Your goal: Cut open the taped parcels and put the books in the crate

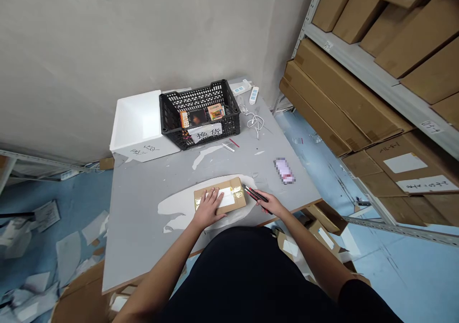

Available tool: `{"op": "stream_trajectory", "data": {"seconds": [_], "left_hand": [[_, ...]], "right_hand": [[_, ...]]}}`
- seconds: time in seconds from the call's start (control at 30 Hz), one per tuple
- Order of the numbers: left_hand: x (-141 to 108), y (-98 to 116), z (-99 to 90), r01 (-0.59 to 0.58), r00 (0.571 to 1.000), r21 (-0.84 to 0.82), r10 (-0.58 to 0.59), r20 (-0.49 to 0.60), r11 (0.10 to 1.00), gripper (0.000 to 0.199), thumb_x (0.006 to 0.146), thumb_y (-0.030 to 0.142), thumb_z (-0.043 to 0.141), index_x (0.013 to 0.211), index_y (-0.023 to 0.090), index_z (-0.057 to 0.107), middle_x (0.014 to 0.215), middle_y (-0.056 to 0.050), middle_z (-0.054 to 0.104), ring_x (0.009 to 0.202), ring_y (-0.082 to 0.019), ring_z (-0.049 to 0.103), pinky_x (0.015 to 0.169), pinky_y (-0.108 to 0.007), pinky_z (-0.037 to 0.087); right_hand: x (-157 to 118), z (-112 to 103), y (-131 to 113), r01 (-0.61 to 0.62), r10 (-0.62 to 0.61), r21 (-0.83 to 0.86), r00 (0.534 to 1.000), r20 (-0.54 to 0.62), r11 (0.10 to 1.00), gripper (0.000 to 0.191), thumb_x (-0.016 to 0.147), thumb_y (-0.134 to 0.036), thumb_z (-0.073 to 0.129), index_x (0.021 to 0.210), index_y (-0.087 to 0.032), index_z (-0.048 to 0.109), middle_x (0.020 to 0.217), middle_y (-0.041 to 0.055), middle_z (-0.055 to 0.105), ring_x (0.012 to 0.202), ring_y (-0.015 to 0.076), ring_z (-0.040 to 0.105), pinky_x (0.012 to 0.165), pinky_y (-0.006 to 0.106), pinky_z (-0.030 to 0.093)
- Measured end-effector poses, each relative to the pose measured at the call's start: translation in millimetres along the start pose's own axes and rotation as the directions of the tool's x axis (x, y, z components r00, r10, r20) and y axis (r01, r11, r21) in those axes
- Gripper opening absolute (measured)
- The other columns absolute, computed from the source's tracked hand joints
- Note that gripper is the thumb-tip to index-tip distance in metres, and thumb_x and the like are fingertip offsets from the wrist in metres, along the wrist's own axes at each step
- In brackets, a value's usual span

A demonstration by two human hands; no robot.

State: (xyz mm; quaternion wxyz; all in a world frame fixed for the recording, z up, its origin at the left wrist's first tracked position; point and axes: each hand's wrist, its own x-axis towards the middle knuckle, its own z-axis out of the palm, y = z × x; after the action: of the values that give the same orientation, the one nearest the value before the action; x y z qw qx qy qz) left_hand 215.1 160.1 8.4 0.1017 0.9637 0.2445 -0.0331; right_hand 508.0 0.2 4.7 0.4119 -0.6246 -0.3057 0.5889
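Cardboard parcel [229, 195], just one, sits taped near the near edge of the table [143, 227], under the flat, open left hand [208, 207]. The right hand [270, 203] grips one black-and-red cutter [255, 195]. Far off, one black basket [172, 108] carries a paper label [205, 133] reading 换货.

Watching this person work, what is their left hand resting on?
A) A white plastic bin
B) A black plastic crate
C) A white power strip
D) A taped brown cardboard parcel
D. The left hand lies flat, fingers spread, on top of the small brown cardboard parcel, which is sealed with shiny tape.
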Motion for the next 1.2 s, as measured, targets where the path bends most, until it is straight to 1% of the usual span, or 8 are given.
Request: {"op": "stream_trajectory", "data": {"seconds": [0.1,0.2,0.3,0.53,0.73,0.93,1.13,1.2], "left_hand": [[-1.0,2.7,0.9,0.022,1.0,-0.004,-0.022,-0.002,1.0,0.088,0.079,0.062,0.059,0.149,0.019,0.029,0.155,-0.015,0.029,0.146,-0.035,0.018,0.117,-0.056,0.009],[-1.7,4.6,2.6,0.034,0.999,-0.002,-0.034,-0.014,0.999,0.088,0.078,0.061,0.06,0.149,0.017,0.03,0.155,-0.016,0.03,0.146,-0.035,0.018,0.117,-0.056,0.008],[-1.0,5.4,3.8,0.053,0.998,-0.006,-0.053,-0.015,0.999,0.089,0.078,0.062,0.059,0.149,0.017,0.03,0.155,-0.016,0.031,0.145,-0.035,0.019,0.117,-0.055,0.008],[-1.6,7.3,5.7,0.061,0.998,0.0,-0.061,-0.026,0.998,0.089,0.077,0.06,0.06,0.148,0.016,0.031,0.154,-0.016,0.032,0.145,-0.035,0.021,0.118,-0.054,0.007],[-2.8,8.7,5.6,0.068,0.997,-0.001,-0.068,-0.021,0.998,0.089,0.077,0.06,0.061,0.148,0.015,0.031,0.155,-0.016,0.03,0.145,-0.034,0.019,0.118,-0.054,0.006],[-4.5,9.7,7.6,0.071,0.997,-0.018,-0.071,-0.025,0.997,0.09,0.076,0.061,0.061,0.149,0.016,0.03,0.154,-0.016,0.031,0.145,-0.035,0.02,0.117,-0.055,0.008],[-4.1,6.0,8.6,0.058,0.998,-0.01,-0.058,-0.037,0.998,0.087,0.077,0.06,0.059,0.147,0.017,0.033,0.152,-0.017,0.035,0.144,-0.035,0.024,0.117,-0.056,0.011],[-3.8,4.3,9.0,0.049,0.997,0.001,-0.049,-0.051,0.999,0.085,0.078,0.06,0.058,0.147,0.016,0.034,0.151,-0.017,0.036,0.143,-0.035,0.026,0.116,-0.055,0.012]], "right_hand": [[1.0,-4.4,0.7,-0.01,0.01,-0.031,1.0,0.023,0.999,0.066,0.079,-0.029,0.06,0.144,-0.024,0.045,0.08,0.001,0.067,0.045,0.0076,0.05,0.038,0.019,0.04],[-1.6,-6.1,0.5,-0.024,0.025,-0.06,1.0,0.014,0.998,0.066,0.079,-0.027,0.06,0.143,-0.025,0.045,0.074,-0.0013,0.065,0.043,0.0065,0.048,0.038,0.017,0.038],[-7.4,-5.1,-0.3,-0.04,0.042,-0.082,0.999,0.018,0.996,0.065,0.08,-0.024,0.057,0.144,-0.027,0.044,0.071,-0.0035,0.062,0.041,0.0056,0.045,0.037,0.017,0.036],[-16.3,-3.4,-0.5,-0.111,0.112,-0.06,0.994,0.018,0.992,0.067,0.08,-0.024,0.057,0.145,-0.027,0.042,0.068,-0.0046,0.059,0.04,0.0047,0.044,0.038,0.016,0.035],[-12.9,-9.6,0.7,-0.085,0.092,-0.108,0.994,0.062,0.991,0.067,0.079,-0.021,0.057,0.144,-0.028,0.043,0.065,-0.0057,0.056,0.038,0.0046,0.043,0.035,0.015,0.032],[-22.7,2.0,8.9,-0.115,0.116,-0.053,0.993,0.026,0.992,0.066,0.082,-0.025,0.055,0.146,-0.029,0.039,0.064,-0.0061,0.056,0.039,0.0057,0.044,0.037,0.017,0.035],[-24.7,4.2,8.8,-0.113,0.114,-0.058,0.993,0.02,0.992,0.065,0.082,-0.024,0.057,0.145,-0.029,0.042,0.065,-0.0059,0.057,0.04,0.0055,0.044,0.036,0.016,0.035],[-25.0,7.4,9.9,-0.109,0.11,-0.054,0.994,-0.002,0.993,0.064,0.082,-0.024,0.057,0.144,-0.029,0.043,0.066,-0.0056,0.057,0.04,0.005,0.045,0.037,0.015,0.035]]}}
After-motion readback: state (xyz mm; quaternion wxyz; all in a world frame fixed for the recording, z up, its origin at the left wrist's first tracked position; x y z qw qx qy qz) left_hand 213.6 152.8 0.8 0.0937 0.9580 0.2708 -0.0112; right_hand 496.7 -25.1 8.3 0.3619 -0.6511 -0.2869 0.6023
